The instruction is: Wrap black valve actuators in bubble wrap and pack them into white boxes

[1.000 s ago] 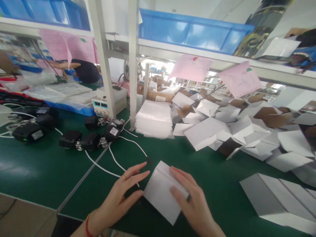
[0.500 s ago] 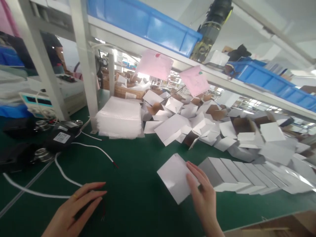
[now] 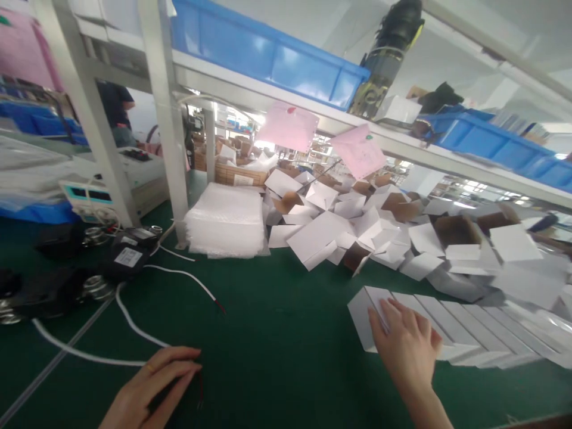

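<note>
My right hand (image 3: 404, 342) is closed on a white box (image 3: 364, 319) at the left end of a row of similar boxes (image 3: 469, 328). Its thumb lies against the near face, with the fingers over the top. Lower left, my left hand (image 3: 154, 387) hovers over or rests on the green table, fingers stretched forward and fingertips close together. A white cable (image 3: 89, 357) runs under that hand, and thin bare-ended wires show just past its fingertips. I see nothing clearly gripped there.
Black devices (image 3: 127, 253) with metal connectors and white cables lie at left. A stack of translucent packing sheets (image 3: 226, 223) stands by the post (image 3: 165, 119). Open white cartons (image 3: 322, 232) are heaped behind. Blue bins (image 3: 277, 50) sit on the shelf above.
My right hand has carried the tilted white box rightward and set it upright against the row's left end. My left hand's fingertips have drawn closer together. The view has shifted slightly.
</note>
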`<state>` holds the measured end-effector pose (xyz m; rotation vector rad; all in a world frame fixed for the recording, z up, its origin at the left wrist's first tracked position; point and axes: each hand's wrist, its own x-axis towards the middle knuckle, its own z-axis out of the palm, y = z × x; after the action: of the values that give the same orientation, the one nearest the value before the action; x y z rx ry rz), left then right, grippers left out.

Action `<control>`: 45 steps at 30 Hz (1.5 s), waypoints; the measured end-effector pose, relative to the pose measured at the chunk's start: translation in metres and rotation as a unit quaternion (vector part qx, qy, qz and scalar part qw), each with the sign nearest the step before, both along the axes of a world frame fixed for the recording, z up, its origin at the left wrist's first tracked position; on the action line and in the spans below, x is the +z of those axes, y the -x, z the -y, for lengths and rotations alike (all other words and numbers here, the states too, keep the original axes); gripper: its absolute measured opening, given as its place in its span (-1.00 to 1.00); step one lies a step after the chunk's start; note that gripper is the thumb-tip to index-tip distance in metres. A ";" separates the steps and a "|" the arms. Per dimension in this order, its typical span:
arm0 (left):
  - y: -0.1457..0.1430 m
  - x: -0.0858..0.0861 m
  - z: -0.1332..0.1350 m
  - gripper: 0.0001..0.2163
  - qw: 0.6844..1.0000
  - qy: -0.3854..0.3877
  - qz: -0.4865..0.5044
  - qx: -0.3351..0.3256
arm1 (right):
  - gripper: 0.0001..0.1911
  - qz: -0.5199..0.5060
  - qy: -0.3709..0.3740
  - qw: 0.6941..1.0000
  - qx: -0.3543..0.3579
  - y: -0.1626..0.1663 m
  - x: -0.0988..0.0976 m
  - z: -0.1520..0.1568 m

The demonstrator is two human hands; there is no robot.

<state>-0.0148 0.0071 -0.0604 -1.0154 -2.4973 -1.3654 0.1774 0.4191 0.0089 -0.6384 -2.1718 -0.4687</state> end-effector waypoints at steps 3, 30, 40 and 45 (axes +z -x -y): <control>-0.003 0.011 -0.001 -0.67 0.999 -0.007 0.027 -0.017 | -0.55 -0.049 0.041 0.991 0.113 0.022 0.008 0.008; -0.008 0.034 0.012 -0.82 0.993 -0.091 -0.069 -0.004 | -0.39 0.009 0.019 0.966 0.256 0.190 0.036 0.099; 0.115 0.088 0.072 -0.47 0.920 0.167 -0.044 0.353 | -0.79 -0.016 0.093 0.803 0.589 0.159 -0.010 0.185; 0.159 0.096 0.060 -0.28 0.898 0.270 0.044 0.343 | -0.76 0.022 0.222 0.774 0.593 0.168 -0.037 0.189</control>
<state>-0.1740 -0.0529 0.0359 -0.0438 -2.9307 -0.5266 0.0096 0.2302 -0.0277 0.5931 -2.2446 0.7272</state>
